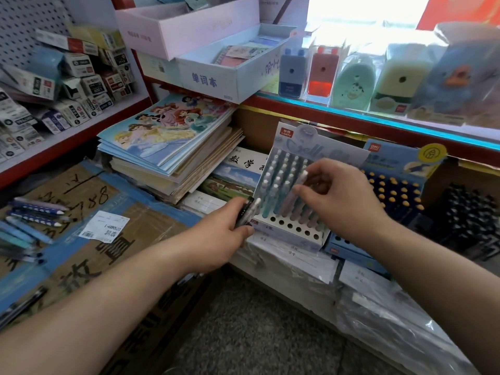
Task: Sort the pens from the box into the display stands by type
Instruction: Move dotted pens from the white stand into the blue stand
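Note:
A pale blue display stand (289,231) with rows of holes stands on the low shelf, mostly filled with pastel pens (281,182). My right hand (338,201) pinches a pale pen (299,190) over the stand's right rows. My left hand (221,234) grips a small bunch of pens (247,212), dark and pale, just left of the stand. Several loose blue and white pens (35,212) lie on a taped cardboard box (81,253) at the left.
A blue stand with yellow-capped pens (397,193) and a rack of black pens (470,212) stand to the right. Stacked notebooks (173,142) lie left of the stand. Plastic-wrapped paper (378,307) covers the shelf front. Pencil sharpeners (322,71) line the upper shelf.

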{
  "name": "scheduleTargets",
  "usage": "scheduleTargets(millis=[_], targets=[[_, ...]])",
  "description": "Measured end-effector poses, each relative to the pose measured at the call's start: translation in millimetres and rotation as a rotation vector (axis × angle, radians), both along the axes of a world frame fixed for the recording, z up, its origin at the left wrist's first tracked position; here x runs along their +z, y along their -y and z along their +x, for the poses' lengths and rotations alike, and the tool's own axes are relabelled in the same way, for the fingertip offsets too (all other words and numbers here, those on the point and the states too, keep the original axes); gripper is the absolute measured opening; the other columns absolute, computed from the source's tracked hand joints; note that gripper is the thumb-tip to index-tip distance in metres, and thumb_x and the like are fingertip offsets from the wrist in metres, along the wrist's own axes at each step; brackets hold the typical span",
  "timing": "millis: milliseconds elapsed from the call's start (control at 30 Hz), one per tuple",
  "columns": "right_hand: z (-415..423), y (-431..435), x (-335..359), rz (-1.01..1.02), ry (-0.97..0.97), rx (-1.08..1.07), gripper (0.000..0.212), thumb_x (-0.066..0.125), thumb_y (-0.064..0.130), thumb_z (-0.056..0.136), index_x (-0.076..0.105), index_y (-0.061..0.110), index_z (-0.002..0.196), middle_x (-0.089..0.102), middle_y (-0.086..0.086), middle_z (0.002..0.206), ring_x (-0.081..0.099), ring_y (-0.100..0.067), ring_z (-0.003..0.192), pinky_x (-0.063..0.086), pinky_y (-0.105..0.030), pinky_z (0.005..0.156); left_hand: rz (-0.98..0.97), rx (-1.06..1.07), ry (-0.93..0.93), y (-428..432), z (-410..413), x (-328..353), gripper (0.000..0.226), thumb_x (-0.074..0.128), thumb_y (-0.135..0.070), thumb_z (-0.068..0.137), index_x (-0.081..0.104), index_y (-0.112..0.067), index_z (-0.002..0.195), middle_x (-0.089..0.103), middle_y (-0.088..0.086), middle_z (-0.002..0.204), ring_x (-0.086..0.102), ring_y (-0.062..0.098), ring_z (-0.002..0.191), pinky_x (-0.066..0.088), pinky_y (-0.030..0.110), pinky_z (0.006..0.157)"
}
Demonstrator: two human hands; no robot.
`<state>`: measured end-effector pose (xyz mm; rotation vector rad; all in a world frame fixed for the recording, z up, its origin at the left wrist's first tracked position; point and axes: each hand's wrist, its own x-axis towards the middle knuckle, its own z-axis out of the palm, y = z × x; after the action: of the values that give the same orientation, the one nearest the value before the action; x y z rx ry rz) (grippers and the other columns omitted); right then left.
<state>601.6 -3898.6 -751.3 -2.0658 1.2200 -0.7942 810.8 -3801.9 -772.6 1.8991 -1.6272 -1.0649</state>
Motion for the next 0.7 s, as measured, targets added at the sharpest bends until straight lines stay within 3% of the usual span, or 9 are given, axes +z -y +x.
scheduleTargets(millis=[67, 200, 333, 467, 567, 700], targets=[[4.5, -0.9, -2.9, -0.012, -0.012, 0.003, 0.012, 0.074, 0.029, 0.091, 0.064, 0.034, 0.096, 0.066, 0.018, 0.089, 0.063, 0.002, 0.079, 0.053, -0.014, 0.069, 0.002, 0.000, 0.005, -0.6, -1.0, 0.8, 0.024, 0.055, -0.031, 0.103, 0.041, -0.040, 0.121, 0.063, -0.006, 0.105, 0.061, 0.012, 0.094, 0.052, 0.037, 0.086], [10.8, -1.1, -7.1, -0.004, -0.029, 0.028, 0.009, 0.074, 0.027, 0.091, 0.067, 0.030, 0.095, 0.067, 0.016, 0.087, 0.064, -0.001, 0.077, 0.060, -0.029, 0.073, 0.003, -0.001, 0.012, -1.4, 0.2, 2.4, 0.024, 0.055, -0.031, 0.103, 0.042, -0.039, 0.121, 0.063, -0.005, 0.105, 0.062, 0.013, 0.095, 0.052, 0.037, 0.086], [14.3, 0.2, -9.3, -0.042, -0.122, 0.049, 0.010, 0.072, 0.029, 0.092, 0.068, 0.031, 0.100, 0.066, 0.018, 0.089, 0.062, 0.001, 0.079, 0.059, -0.030, 0.075, 0.007, -0.003, -0.006, -1.9, 2.0, 4.1, 0.024, 0.054, -0.030, 0.103, 0.041, -0.040, 0.121, 0.062, -0.008, 0.103, 0.061, 0.010, 0.093, 0.051, 0.031, 0.077], [16.5, -1.9, -11.2, -0.110, -0.156, 0.052, 0.030, 0.070, 0.028, 0.094, 0.062, 0.030, 0.123, 0.066, 0.019, 0.098, 0.060, 0.001, 0.082, 0.058, -0.032, 0.079, 0.018, 0.000, -0.009, -2.8, 0.8, 6.3, 0.027, 0.054, -0.032, 0.104, 0.039, -0.043, 0.122, 0.064, -0.006, 0.109, 0.062, 0.012, 0.099, 0.053, 0.035, 0.088], [17.6, -2.4, -11.6, -0.168, -0.197, 0.054, 0.016, 0.066, 0.032, 0.096, 0.067, 0.030, 0.112, 0.065, 0.016, 0.100, 0.059, -0.001, 0.086, 0.057, -0.031, 0.082, 0.022, 0.000, -0.012, -3.8, 0.7, 7.5, 0.027, 0.054, -0.032, 0.103, 0.039, -0.043, 0.123, 0.063, -0.005, 0.112, 0.062, 0.014, 0.102, 0.053, 0.040, 0.092], [21.4, -1.5, -12.0, -0.229, -0.281, 0.031, 0.014, 0.064, 0.035, 0.096, 0.070, 0.027, 0.106, 0.061, 0.011, 0.097, 0.057, -0.009, 0.088, 0.054, -0.032, 0.083, 0.016, -0.002, -0.008, -3.8, 0.7, 9.0, 0.028, 0.054, -0.031, 0.103, 0.040, -0.040, 0.127, 0.062, -0.010, 0.115, 0.060, 0.008, 0.103, 0.052, 0.039, 0.095]])
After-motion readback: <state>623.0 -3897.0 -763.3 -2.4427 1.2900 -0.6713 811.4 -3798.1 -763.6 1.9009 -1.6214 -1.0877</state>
